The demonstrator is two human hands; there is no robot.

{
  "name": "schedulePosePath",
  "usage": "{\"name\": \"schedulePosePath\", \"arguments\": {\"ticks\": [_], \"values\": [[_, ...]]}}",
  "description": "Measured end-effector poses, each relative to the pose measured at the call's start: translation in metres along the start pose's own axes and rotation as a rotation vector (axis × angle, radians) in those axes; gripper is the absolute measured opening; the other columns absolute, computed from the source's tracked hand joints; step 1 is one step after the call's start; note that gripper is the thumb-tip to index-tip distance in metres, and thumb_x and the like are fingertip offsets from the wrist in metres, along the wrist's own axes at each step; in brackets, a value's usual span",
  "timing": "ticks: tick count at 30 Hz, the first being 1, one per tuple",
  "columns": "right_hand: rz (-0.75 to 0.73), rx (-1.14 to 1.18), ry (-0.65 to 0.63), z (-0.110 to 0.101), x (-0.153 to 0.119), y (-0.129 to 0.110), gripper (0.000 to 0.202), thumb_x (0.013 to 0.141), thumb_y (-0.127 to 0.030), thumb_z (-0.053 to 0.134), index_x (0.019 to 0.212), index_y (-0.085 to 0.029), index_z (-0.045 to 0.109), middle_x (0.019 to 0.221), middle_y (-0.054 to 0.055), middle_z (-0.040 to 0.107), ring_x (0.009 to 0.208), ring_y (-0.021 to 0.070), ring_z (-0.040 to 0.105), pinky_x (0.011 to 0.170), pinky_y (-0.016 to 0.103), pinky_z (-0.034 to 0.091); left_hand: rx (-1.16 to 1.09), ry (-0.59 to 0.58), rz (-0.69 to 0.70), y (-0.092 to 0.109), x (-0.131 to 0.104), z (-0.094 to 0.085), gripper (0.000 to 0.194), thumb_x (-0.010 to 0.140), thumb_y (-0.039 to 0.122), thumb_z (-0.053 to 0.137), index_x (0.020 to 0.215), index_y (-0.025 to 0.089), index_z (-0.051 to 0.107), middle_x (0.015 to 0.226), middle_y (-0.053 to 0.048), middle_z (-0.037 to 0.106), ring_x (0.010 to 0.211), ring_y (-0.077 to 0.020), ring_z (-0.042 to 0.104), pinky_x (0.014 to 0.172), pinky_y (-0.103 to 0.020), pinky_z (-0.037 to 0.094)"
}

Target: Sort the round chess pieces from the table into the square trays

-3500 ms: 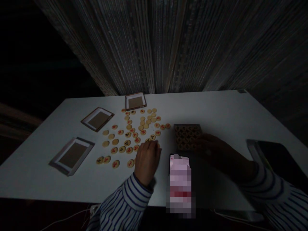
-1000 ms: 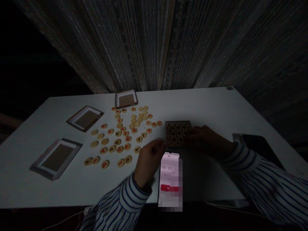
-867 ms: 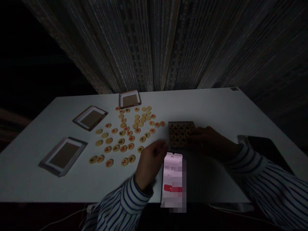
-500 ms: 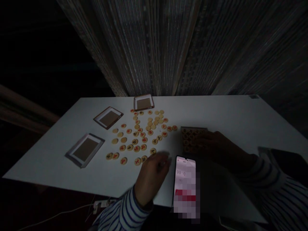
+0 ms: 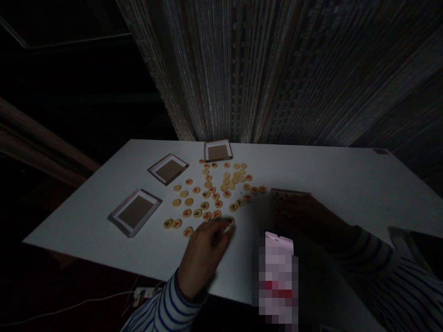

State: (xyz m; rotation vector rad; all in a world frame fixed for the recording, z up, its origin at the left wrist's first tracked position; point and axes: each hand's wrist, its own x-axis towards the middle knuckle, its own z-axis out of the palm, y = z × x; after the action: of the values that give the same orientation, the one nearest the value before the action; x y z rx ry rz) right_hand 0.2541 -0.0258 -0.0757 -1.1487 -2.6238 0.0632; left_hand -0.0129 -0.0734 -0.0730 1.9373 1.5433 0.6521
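Note:
My left hand (image 5: 204,253) is low over the near side of the table. Its thumb and forefinger are pinched at the edge of a round Chinese chess piece (image 5: 231,220), which the fingertips partly cover. To the right, my right hand (image 5: 304,212) lies over a shallow box (image 5: 290,190) holding rows of chess pieces and hides most of it. Darkness hides whether those fingers grip anything. Many loose chess pieces (image 5: 206,216) are spread left of the box, some showing red or black characters and others plain.
Three shallow trays or lids, one at the left (image 5: 136,212), one behind it (image 5: 168,169) and one at the back (image 5: 218,151), lie on the white table (image 5: 332,170). A lit phone (image 5: 278,253) stands in front of the box. A curtain hangs behind.
My left fingertips have reached the nearest loose piece, which lay uncovered before. My right hand now covers more of the box. The whole view has shifted slightly.

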Motion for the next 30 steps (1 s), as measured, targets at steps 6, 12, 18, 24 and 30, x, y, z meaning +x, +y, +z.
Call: {"name": "schedulePosePath", "arguments": {"ticks": [6, 12, 18, 24, 30], "values": [[0.176, -0.099, -0.219, -0.002, 0.042, 0.006, 0.022, 0.08, -0.02, 0.049, 0.098, -0.018, 0.061, 0.095, 0.007, 0.066, 0.087, 0.0216, 0.058, 0.071, 0.035, 0.041, 0.06, -0.027, 0.026, 0.005, 0.024, -0.01, 0.027, 0.082, 0.031, 0.048, 0.1, 0.019, 0.064, 0.095, -0.007, 0.067, 0.087, -0.0203, 0.06, 0.079, -0.035, 0.047], [0.239, -0.178, -0.296, 0.012, 0.085, 0.013, 0.021, 0.083, -0.028, 0.045, 0.093, -0.02, 0.062, 0.092, 0.008, 0.066, 0.092, 0.0251, 0.057, 0.069, 0.036, 0.036, 0.018, 0.032, 0.071, 0.012, 0.053, -0.005, 0.025, 0.082, 0.03, 0.048, 0.097, 0.019, 0.065, 0.088, -0.006, 0.068, 0.081, -0.0192, 0.062, 0.071, -0.03, 0.046], [0.187, -0.239, -0.31, 0.02, 0.092, 0.013, 0.016, 0.081, -0.023, 0.046, 0.084, -0.016, 0.061, 0.083, 0.009, 0.066, 0.084, 0.0237, 0.058, 0.064, 0.033, 0.031, 0.017, 0.03, 0.03, 0.015, 0.065, 0.004, 0.028, 0.08, 0.026, 0.047, 0.1, 0.017, 0.064, 0.086, -0.007, 0.069, 0.079, -0.0193, 0.062, 0.072, -0.029, 0.046], [0.193, -0.163, -0.109, 0.005, 0.079, 0.003, 0.016, 0.08, -0.027, 0.049, 0.086, -0.018, 0.061, 0.079, 0.006, 0.066, 0.076, 0.0199, 0.057, 0.064, 0.031, 0.03, -0.156, 0.037, 0.0, 0.016, 0.068, 0.012, 0.028, 0.083, 0.027, 0.044, 0.099, 0.016, 0.065, 0.086, -0.006, 0.069, 0.077, -0.0175, 0.062, 0.071, -0.028, 0.046], [0.077, -0.048, 0.181, -0.011, 0.051, -0.023, 0.019, 0.081, -0.034, 0.051, 0.085, -0.018, 0.06, 0.077, 0.004, 0.065, 0.073, 0.0174, 0.056, 0.067, 0.031, 0.032, -0.478, -0.084, -0.021, 0.03, 0.066, 0.019, 0.029, 0.084, 0.032, 0.044, 0.094, 0.017, 0.068, 0.078, -0.004, 0.068, 0.067, -0.0137, 0.058, 0.062, -0.024, 0.045]]}}
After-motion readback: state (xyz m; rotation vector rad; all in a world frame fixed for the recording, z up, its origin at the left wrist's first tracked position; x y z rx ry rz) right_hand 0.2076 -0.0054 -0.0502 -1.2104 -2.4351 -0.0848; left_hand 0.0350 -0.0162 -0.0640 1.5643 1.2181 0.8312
